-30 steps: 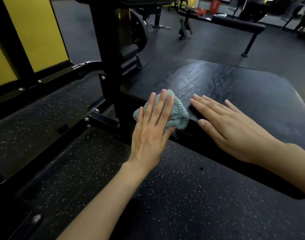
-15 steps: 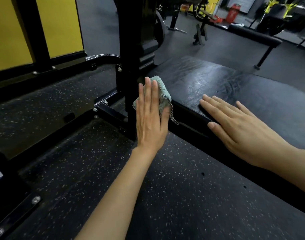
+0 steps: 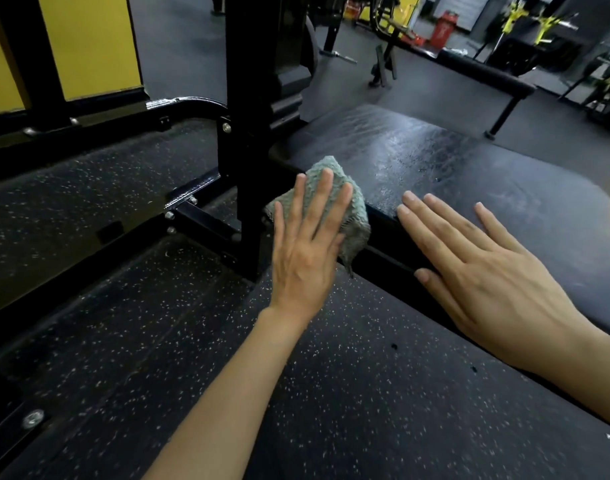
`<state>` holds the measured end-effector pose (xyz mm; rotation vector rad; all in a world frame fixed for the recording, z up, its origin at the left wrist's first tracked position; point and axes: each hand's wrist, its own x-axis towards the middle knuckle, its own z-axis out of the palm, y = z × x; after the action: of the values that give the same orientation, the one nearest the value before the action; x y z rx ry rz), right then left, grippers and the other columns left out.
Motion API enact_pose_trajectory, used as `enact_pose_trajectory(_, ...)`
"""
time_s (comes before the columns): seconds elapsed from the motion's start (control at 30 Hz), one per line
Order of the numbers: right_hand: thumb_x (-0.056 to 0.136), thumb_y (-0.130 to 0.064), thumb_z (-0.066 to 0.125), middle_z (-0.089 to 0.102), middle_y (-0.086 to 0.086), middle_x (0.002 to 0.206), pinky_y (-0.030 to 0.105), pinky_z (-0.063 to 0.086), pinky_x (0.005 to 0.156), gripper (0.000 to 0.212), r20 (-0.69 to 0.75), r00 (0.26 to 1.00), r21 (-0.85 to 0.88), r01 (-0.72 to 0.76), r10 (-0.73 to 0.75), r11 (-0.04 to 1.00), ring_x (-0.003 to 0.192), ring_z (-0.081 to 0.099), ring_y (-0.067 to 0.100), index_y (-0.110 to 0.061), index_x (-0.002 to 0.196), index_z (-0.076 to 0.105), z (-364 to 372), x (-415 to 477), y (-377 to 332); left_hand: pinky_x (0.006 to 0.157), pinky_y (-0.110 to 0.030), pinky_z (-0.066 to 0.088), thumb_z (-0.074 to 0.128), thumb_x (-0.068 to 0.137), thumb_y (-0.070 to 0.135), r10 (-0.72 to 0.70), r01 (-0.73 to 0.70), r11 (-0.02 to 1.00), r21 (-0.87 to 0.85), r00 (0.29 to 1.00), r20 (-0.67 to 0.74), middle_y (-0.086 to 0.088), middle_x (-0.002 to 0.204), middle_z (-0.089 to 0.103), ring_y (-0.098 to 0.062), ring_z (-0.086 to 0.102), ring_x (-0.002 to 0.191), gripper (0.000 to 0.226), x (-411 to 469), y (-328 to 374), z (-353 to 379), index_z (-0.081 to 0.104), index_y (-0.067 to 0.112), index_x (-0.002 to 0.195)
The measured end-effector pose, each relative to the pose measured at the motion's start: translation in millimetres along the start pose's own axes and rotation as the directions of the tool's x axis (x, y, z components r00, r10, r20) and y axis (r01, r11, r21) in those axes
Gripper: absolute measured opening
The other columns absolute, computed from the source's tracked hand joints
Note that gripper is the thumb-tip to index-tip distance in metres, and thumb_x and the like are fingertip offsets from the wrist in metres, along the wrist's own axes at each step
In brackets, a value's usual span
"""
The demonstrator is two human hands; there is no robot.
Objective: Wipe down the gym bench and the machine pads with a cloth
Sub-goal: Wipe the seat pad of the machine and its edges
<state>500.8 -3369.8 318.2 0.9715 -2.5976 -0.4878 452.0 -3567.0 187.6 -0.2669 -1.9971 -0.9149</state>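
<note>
Terry cloth (image 3: 334, 199) lay over the near corner of the bench pad (image 3: 469, 174) under our flat left hand (image 3: 307, 251), fingers (image 3: 319, 202) straight; our right hand (image 3: 483, 268) rested open on the surface. Its shadowed side perhaps wanted firm, overlapping strokes.

one left hand (image 3: 303, 258), one right hand (image 3: 487, 271), one cloth (image 3: 357, 220), one pad (image 3: 487, 174), one far bench (image 3: 487, 76).

Dim light, a pale sheen on the bench pad (image 3: 417, 150), edges bowed by the wide lens, background soft
</note>
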Motion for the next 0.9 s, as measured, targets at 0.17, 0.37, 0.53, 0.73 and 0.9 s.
enact_pose_trajectory(0.17, 0.101, -0.033, 0.031, 0.018, 0.003, 0.165, 0.054, 0.019, 0.119, 0.06, -0.048, 0.996, -0.098, 0.071, -0.076, 0.993, 0.152, 0.018, 0.022, -0.01, 0.156, 0.024, -1, -24, 3, 0.124, -0.055, 0.005, 0.032, 0.107, 0.019, -0.148, 0.142, 0.985, -0.102, 0.987, -0.054, 0.0, 0.165, 0.01, -0.024, -0.001, 0.153, 0.051, 16, -21, -9, 0.017, 0.016, 0.155)
enact_pose_trajectory(0.37, 0.099, -0.028, 0.033, 0.022, 0.007, 0.164, 0.052, 0.024, 0.116, 0.059, -0.062, 0.989, -0.175, 0.124, -0.136, 0.977, 0.151, 0.021, 0.023, -0.007, 0.154, 0.028, 1, -42, 11, 0.121, -0.062, 0.008, 0.031, 0.103, 0.025, -0.176, 0.16, 0.971, -0.178, 0.981, -0.079, -0.011, 0.164, 0.012, -0.025, -0.004, 0.153, 0.055, 11, 2, 4, 0.02, 0.009, 0.155)
enact_pose_trajectory(0.53, 0.1, -0.03, 0.033, 0.019, 0.006, 0.165, 0.051, 0.024, 0.117, 0.06, -0.04, 0.988, -0.17, 0.139, -0.147, 0.976, 0.151, 0.019, 0.023, -0.008, 0.155, 0.025, 1, -37, 13, 0.121, -0.062, 0.002, 0.019, 0.105, 0.045, -0.194, 0.182, 0.966, -0.184, 0.98, -0.051, 0.005, 0.163, 0.002, -0.024, -0.008, 0.154, 0.058, -5, 28, 18, 0.013, 0.018, 0.156)
enact_pose_trajectory(0.73, 0.1, -0.031, 0.033, 0.02, 0.006, 0.164, 0.051, 0.024, 0.117, 0.06, -0.042, 0.99, -0.18, 0.128, -0.137, 0.975, 0.151, 0.02, 0.023, -0.007, 0.154, 0.027, 2, -36, 13, 0.123, -0.049, -0.003, 0.021, 0.108, 0.039, -0.078, 0.074, 0.977, -0.2, 0.997, -0.014, 0.016, 0.165, -0.01, -0.024, -0.004, 0.154, 0.056, -32, 55, 30, -0.004, 0.037, 0.157)
enact_pose_trajectory(0.9, 0.1, -0.031, 0.033, 0.019, 0.006, 0.165, 0.053, 0.024, 0.117, 0.06, -0.039, 0.99, -0.181, 0.127, -0.136, 0.975, 0.151, 0.02, 0.023, -0.008, 0.155, 0.026, 1, -35, 12, 0.125, -0.046, -0.001, 0.038, 0.103, 0.007, -0.033, 0.027, 0.993, -0.116, 0.998, -0.048, 0.021, 0.163, -0.014, -0.016, -0.005, 0.154, 0.077, -20, 25, 24, -0.009, 0.039, 0.156)
